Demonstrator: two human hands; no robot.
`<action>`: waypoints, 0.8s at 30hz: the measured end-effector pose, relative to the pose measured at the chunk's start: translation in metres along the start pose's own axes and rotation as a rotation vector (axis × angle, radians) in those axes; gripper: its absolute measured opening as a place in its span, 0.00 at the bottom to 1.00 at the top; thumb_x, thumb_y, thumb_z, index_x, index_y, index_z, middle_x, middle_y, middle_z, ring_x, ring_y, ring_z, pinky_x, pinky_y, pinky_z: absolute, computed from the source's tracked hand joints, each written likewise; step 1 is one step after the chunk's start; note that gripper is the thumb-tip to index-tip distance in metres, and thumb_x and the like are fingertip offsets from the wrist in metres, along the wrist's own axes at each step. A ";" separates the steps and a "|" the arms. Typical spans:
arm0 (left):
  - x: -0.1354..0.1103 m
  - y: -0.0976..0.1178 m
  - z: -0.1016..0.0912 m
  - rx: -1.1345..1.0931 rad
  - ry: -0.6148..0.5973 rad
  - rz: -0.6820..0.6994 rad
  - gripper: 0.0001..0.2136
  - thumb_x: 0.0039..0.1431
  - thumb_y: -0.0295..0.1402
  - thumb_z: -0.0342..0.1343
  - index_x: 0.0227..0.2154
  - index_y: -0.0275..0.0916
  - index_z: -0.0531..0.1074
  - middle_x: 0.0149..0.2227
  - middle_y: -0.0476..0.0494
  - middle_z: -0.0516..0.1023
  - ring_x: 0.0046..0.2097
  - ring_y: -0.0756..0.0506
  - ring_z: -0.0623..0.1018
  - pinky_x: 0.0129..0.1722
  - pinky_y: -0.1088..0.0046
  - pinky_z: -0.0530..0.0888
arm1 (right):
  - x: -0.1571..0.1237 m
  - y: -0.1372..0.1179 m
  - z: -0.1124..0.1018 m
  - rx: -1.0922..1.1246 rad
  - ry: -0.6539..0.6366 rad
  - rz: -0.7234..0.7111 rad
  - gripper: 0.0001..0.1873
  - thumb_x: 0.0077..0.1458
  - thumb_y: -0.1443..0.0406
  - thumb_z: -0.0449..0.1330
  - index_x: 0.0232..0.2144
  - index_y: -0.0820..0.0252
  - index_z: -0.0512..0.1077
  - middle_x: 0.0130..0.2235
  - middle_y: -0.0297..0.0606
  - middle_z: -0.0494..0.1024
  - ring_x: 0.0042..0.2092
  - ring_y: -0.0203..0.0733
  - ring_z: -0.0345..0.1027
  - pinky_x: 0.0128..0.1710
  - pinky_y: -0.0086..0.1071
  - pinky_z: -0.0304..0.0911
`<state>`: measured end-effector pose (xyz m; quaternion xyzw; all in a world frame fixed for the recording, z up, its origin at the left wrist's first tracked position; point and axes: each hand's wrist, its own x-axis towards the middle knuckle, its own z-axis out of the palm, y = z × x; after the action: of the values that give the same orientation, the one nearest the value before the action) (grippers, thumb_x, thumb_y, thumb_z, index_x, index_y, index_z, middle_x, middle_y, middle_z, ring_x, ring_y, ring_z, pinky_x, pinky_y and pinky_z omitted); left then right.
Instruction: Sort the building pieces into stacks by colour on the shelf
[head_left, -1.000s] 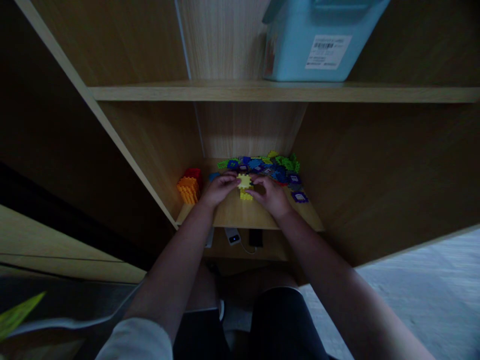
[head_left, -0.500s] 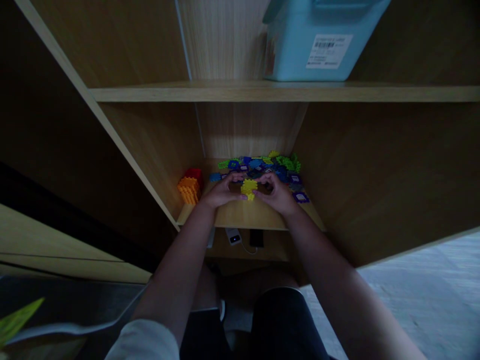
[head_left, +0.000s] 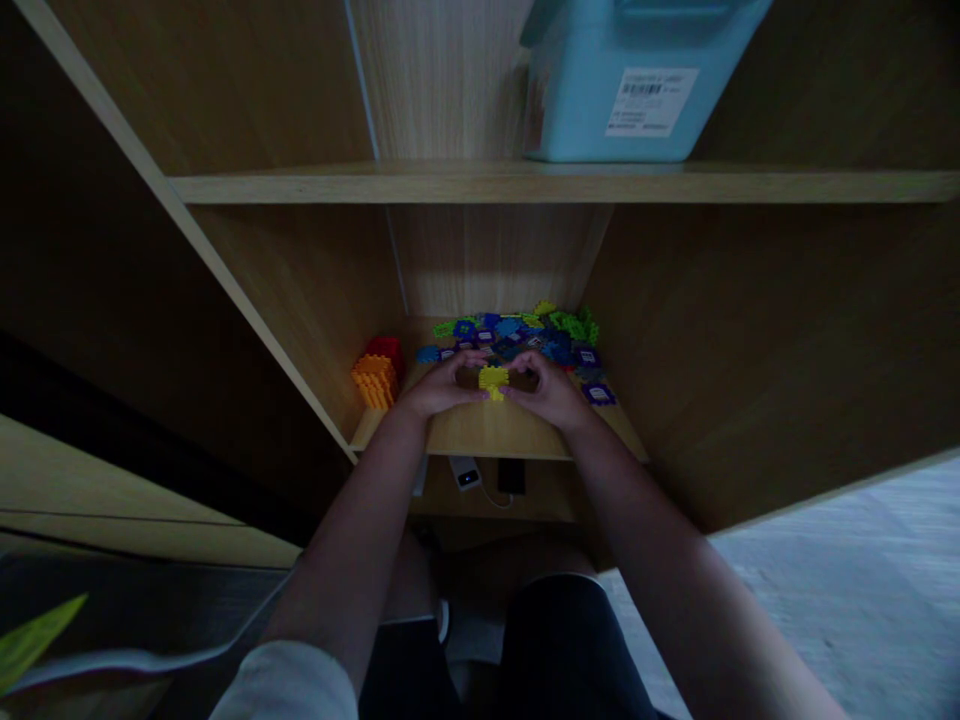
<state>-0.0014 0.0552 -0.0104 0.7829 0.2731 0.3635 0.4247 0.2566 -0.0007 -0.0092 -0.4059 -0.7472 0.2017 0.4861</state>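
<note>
Yellow notched plastic tiles (head_left: 493,378), seemingly a small stack, are between my hands just above the lower shelf. My left hand (head_left: 444,387) curves round their left side, thumb at the near edge and fingers toward the far edge. From the other side, my right hand (head_left: 551,390) pinches them in the same way, its thumb on the near edge. How many tiles are there cannot be made out. Behind my fingers lies a loose spread of blue, purple and green notched tiles (head_left: 508,327).
Orange notched tiles (head_left: 375,382) stand stacked at the left, with red tiles (head_left: 385,348) behind. A blue plastic bin (head_left: 577,110) sits on the upper shelf (head_left: 420,187). Below are a white device (head_left: 465,472) with a cable and a black one (head_left: 511,477). Side panels flank the compartment.
The yellow tiles, seen as two offset parts before, now sit closer together in a more compact shape. Both thumbs have drawn nearer each other. The view has shifted slightly.
</note>
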 end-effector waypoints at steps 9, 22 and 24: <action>0.000 0.000 0.001 -0.013 -0.004 0.006 0.37 0.51 0.43 0.78 0.62 0.41 0.72 0.65 0.32 0.75 0.66 0.35 0.74 0.71 0.48 0.66 | 0.000 -0.003 -0.001 -0.029 -0.011 -0.008 0.18 0.57 0.55 0.72 0.44 0.50 0.71 0.47 0.39 0.80 0.49 0.49 0.75 0.52 0.45 0.71; 0.000 0.003 0.001 -0.021 0.006 -0.017 0.36 0.50 0.44 0.78 0.60 0.41 0.74 0.63 0.33 0.77 0.65 0.34 0.75 0.70 0.48 0.67 | 0.001 -0.005 0.000 -0.018 -0.009 0.022 0.21 0.56 0.49 0.73 0.44 0.49 0.73 0.47 0.40 0.81 0.50 0.51 0.76 0.54 0.48 0.73; 0.000 0.003 0.001 -0.023 0.005 -0.017 0.35 0.50 0.44 0.78 0.60 0.41 0.75 0.62 0.33 0.77 0.64 0.35 0.75 0.70 0.48 0.67 | 0.001 -0.005 0.000 -0.025 -0.016 0.018 0.21 0.56 0.49 0.73 0.44 0.49 0.73 0.47 0.40 0.81 0.50 0.51 0.76 0.54 0.48 0.73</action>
<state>0.0004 0.0531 -0.0079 0.7747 0.2768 0.3648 0.4360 0.2547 -0.0032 -0.0051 -0.4168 -0.7498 0.2000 0.4734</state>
